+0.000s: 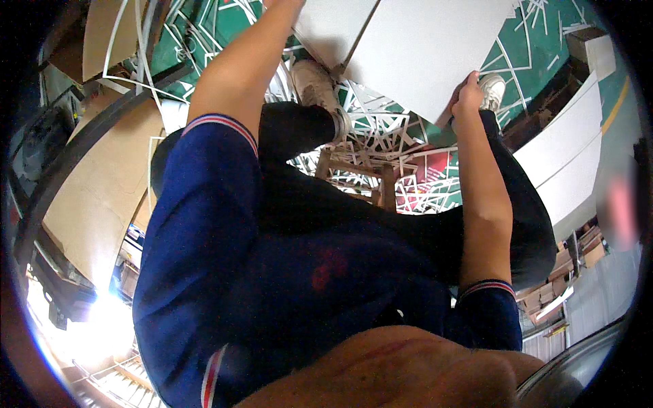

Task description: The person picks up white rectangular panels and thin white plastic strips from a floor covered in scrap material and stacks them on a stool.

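A large white cardboard sheet (425, 51) spreads in front of me at the top of the view, with a smaller white panel (333, 24) beside it on the left. A dark slanting gap or fold line divides the two. My right hand (467, 96) is closed on the right edge of the cardboard sheet, thumb along the top and the other fingers mostly hidden. My left arm reaches up to the left edge of the smaller panel. Only a bit of my left hand (281, 3) shows at the upper rim, its fingers out of view.
Thin white offcut strips (388, 126) litter the green floor (544, 44) around my shoes. A wooden stool (354, 170) shows between my legs. White stacked sheets (564, 153) stand at the right; brown cardboard (95, 183) and a dark curved bar (75, 143) are at the left.
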Action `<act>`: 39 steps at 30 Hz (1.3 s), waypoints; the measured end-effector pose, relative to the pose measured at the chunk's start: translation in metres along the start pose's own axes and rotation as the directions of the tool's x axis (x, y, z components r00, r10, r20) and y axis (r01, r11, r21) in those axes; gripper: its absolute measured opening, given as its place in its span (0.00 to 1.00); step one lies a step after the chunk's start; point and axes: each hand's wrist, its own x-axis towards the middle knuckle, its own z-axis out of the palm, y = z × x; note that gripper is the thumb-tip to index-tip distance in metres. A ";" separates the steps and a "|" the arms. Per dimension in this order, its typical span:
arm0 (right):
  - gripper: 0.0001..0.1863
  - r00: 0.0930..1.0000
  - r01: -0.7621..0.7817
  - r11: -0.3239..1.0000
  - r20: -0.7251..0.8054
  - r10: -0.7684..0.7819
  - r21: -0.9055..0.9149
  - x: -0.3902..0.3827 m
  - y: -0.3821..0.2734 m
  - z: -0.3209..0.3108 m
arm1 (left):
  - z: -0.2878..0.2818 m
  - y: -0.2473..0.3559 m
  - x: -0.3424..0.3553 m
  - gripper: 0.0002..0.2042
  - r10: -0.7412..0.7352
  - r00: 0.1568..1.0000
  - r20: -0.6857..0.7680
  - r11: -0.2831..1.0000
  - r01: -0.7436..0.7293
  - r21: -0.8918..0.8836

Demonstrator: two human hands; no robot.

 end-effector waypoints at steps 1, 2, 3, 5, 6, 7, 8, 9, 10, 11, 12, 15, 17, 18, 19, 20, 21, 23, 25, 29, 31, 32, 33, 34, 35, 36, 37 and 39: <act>0.31 1.000 0.009 1.000 0.010 -0.009 0.015 0.004 0.004 -0.004 | 0.000 -0.001 -0.006 0.12 -0.012 0.999 -0.031 1.000 0.011 -0.011; 0.30 0.999 0.018 1.000 0.034 -0.019 0.023 0.003 0.008 -0.002 | -0.007 -0.004 -0.011 0.12 -0.035 0.997 -0.070 0.999 0.034 -0.015; 0.23 0.985 0.174 0.985 0.001 -0.174 0.023 -0.001 0.013 0.003 | -0.012 -0.006 -0.011 0.14 -0.035 0.999 -0.029 0.999 0.035 -0.001; 0.23 0.967 0.255 0.967 0.010 -0.255 -0.001 -0.009 0.022 0.010 | 0.003 -0.029 -0.003 0.15 -0.052 0.993 -0.110 0.996 0.059 0.062; 0.23 0.943 0.334 0.943 -0.005 -0.334 -0.019 -0.010 0.027 0.012 | -0.001 -0.026 -0.001 0.17 -0.046 0.983 -0.179 0.992 0.067 0.111; 0.23 0.945 0.328 0.945 -0.004 -0.328 -0.013 -0.007 0.034 0.012 | -0.006 -0.024 0.000 0.17 -0.041 0.983 -0.180 0.991 0.063 0.118; 0.23 0.945 0.328 0.945 0.003 -0.328 0.005 0.000 0.044 0.009 | -0.010 -0.021 0.001 0.20 -0.107 0.993 -0.052 0.979 0.114 0.168; 0.22 0.943 0.332 0.943 0.009 -0.332 0.027 0.009 0.051 0.007 | -0.019 -0.013 0.002 0.22 -0.175 0.982 0.067 0.962 0.157 0.222; 0.22 0.942 0.335 0.942 0.005 -0.335 0.039 0.022 0.061 0.002 | -0.019 -0.011 0.004 0.22 -0.165 0.984 0.061 0.964 0.148 0.221; 0.22 0.944 0.322 0.947 0.074 -0.321 -0.007 0.035 0.072 -0.004 | -0.017 -0.010 0.004 0.23 -0.133 0.991 0.015 0.957 0.124 0.263; 0.22 0.943 0.312 0.949 0.139 -0.302 -0.055 0.043 0.078 -0.005 | -0.014 -0.009 0.007 0.24 -0.097 0.995 -0.028 0.947 0.101 0.304; 0.21 0.966 0.218 0.976 0.147 -0.215 -0.007 0.000 0.058 0.013 | -0.027 -0.009 0.005 0.25 -0.132 0.991 -0.037 0.935 0.137 0.327; 0.19 0.968 0.159 0.985 0.187 -0.169 0.066 -0.017 0.050 0.020 | -0.051 0.006 0.007 0.26 -0.229 0.973 0.027 0.955 0.219 0.201; 0.19 0.968 0.157 0.985 0.186 -0.169 0.073 -0.015 0.049 0.020 | -0.081 0.015 0.015 0.27 -0.274 0.946 0.172 0.961 0.262 0.088; 0.19 0.978 0.083 0.992 0.183 -0.100 0.095 -0.005 0.051 0.023 | -0.089 0.006 0.025 0.31 -0.182 0.958 0.220 0.983 0.170 0.074; 0.20 0.980 0.006 0.993 0.197 -0.028 0.115 -0.003 0.052 0.028 | -0.079 -0.029 0.043 0.31 0.035 0.999 0.041 0.994 -0.039 0.105; 0.20 0.985 -0.007 0.993 0.175 -0.013 0.117 -0.011 0.047 0.024 | -0.106 0.018 0.034 0.31 -0.164 0.960 0.229 0.975 0.192 -0.107; 0.22 0.936 -0.165 0.965 0.340 0.089 0.203 -0.058 0.011 0.031 | -0.116 -0.011 0.039 0.26 -0.076 0.965 0.252 0.968 0.132 -0.214; 0.23 0.923 -0.147 0.950 0.383 0.031 0.276 -0.053 0.017 0.037 | -0.090 -0.043 0.048 0.21 -0.037 0.899 0.436 0.968 0.140 -0.207; 0.29 0.930 0.294 0.924 0.294 -0.219 -0.243 0.008 0.049 0.054 | -0.007 -0.098 0.041 0.16 0.087 0.582 0.809 0.957 0.177 -0.231; 0.35 0.910 0.411 0.715 0.206 -0.361 -0.566 -0.011 0.044 0.059 | 0.028 -0.086 -0.007 0.20 -0.040 0.678 0.734 0.897 0.348 -0.273; 0.37 0.895 0.431 0.657 0.203 -0.396 -0.619 -0.031 0.033 0.063 | 0.026 -0.084 -0.017 0.22 -0.008 0.615 0.789 0.900 0.348 -0.263; 0.39 0.894 0.438 0.667 0.211 -0.396 -0.603 -0.035 0.032 0.067 | 0.024 -0.080 -0.017 0.22 -0.005 0.617 0.787 0.899 0.347 -0.266; 0.38 0.915 0.398 0.639 0.237 -0.325 -0.658 -0.038 0.030 0.067 | 0.021 -0.077 -0.016 0.24 -0.098 0.588 0.803 0.884 0.421 -0.201; 0.38 0.911 0.409 0.654 0.242 -0.334 -0.636 -0.044 0.032 0.073 | 0.019 -0.073 -0.016 0.25 -0.190 0.552 0.812 0.860 0.493 -0.133; 0.37 0.910 0.412 0.672 0.239 -0.339 -0.616 -0.049 0.038 0.078 | 0.015 -0.061 -0.022 0.25 -0.185 0.549 0.815 0.861 0.490 -0.135; 0.38 0.929 0.369 0.770 0.236 -0.285 -0.521 -0.044 0.051 0.081 | 0.009 -0.038 -0.032 0.26 -0.150 0.554 0.819 0.866 0.473 -0.161; 0.35 0.937 0.335 0.892 0.208 -0.280 -0.303 -0.064 0.065 0.098 | 0.008 -0.040 -0.033 0.27 -0.127 0.573 0.810 0.928 0.358 -0.108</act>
